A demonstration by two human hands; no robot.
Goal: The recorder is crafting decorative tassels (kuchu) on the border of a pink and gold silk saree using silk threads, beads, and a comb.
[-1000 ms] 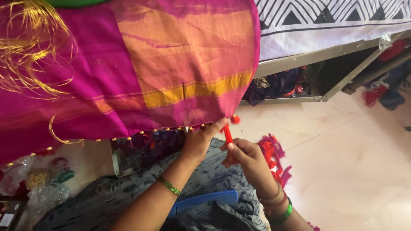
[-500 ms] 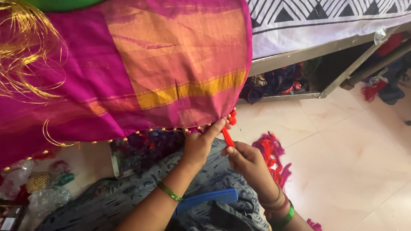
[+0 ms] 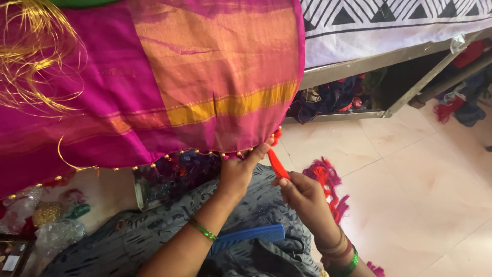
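The right hand (image 3: 302,192) pinches the lower end of a red thread bundle (image 3: 277,163) between thumb and fingertips, closed tight on it. The bundle runs taut from that pinch toward eleven o'clock, up to the corner of the magenta cloth (image 3: 154,87), where it ends in a small red knot of threads at the hem. The left hand (image 3: 240,172) sits just at nine o'clock of the bundle; its fingers reach up and clamp the hem of the cloth beside that corner, thumb and forefinger pressed together on the edge. The two hands are near each other but do not touch.

A row of small gold beads (image 3: 179,152) runs along the hem from the left hand toward nine o'clock. Higher on the cloth lies an orange panel crossed by a yellow band (image 3: 225,106). At ten o'clock, far up the cloth, loose gold threads (image 3: 36,66) curl over the magenta.

Below the hands, at six o'clock, a blue comb (image 3: 246,237) lies on the person's dark patterned lap, well apart from both hands. Each wrist carries a green bangle (image 3: 202,229). At three o'clock of the right hand, a heap of red and pink threads (image 3: 325,179) lies on the pale tiled floor (image 3: 425,195). At one o'clock stands a metal bed frame (image 3: 369,64) under a black-and-white patterned sheet (image 3: 400,20).
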